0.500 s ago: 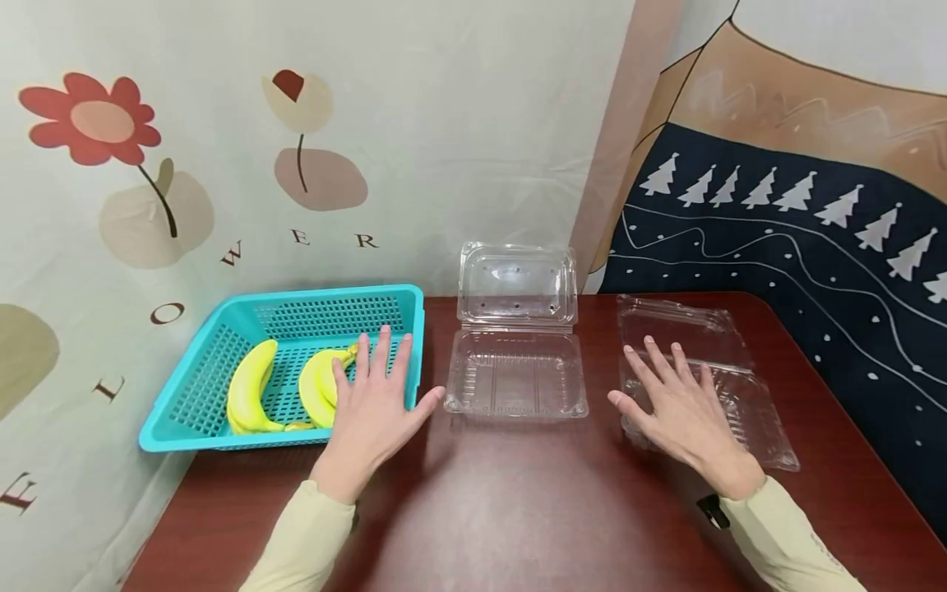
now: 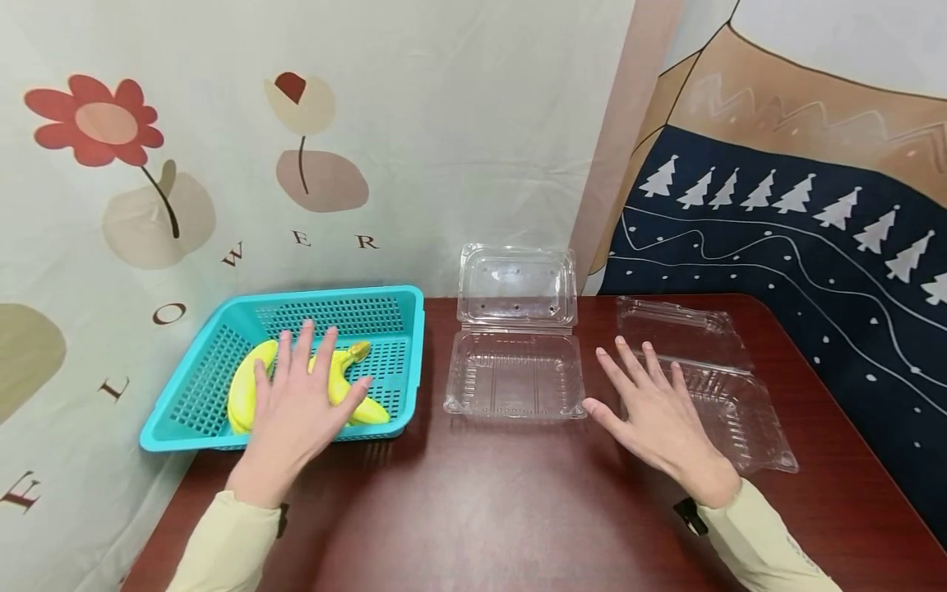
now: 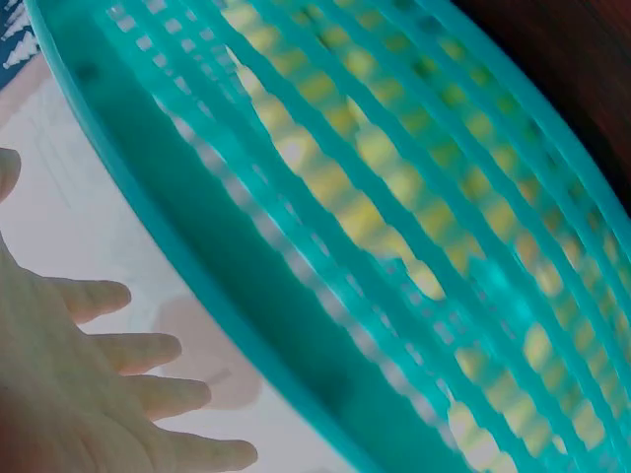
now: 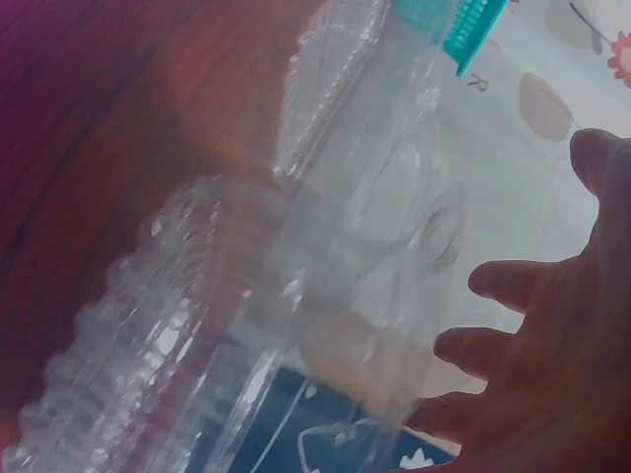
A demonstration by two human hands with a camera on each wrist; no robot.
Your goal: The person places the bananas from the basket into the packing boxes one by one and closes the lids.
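- Background: pale wall cloth [image 2: 444,115] printed with flowers and lettering, joined at right by a dark blue panel [image 2: 769,238] with white trees; work surface: dark red-brown table [image 2: 488,518];
- Left hand [image 2: 299,403]: palm down, fingers extended and spread, holding nothing; located above the front of the basket, over the fruit in the head view;
- Right hand [image 2: 654,415]: palm down, fingers extended and spread, holding nothing; located at the near left part of the right-hand container; contact cannot be confirmed;
- Sleeves: pale yellow left sleeve [image 2: 222,543] and right sleeve [image 2: 758,538]; a dark fitting [image 2: 690,516] is visible at the right wrist;
- Bananas [image 2: 362,403]: yellow, inside the basket, lying on both sides of the left hand and partly hidden by it; exact count cannot be determined;
- Basket [image 2: 413,329]: turquoise, perforated, at the left rear of the table;
- Centre container [image 2: 515,374]: clear plastic, between the hands and farther back; base on the table, lid raised at the rear;
- Right-hand container [image 2: 755,427]: clear plastic, unfolded, lid section toward the rear
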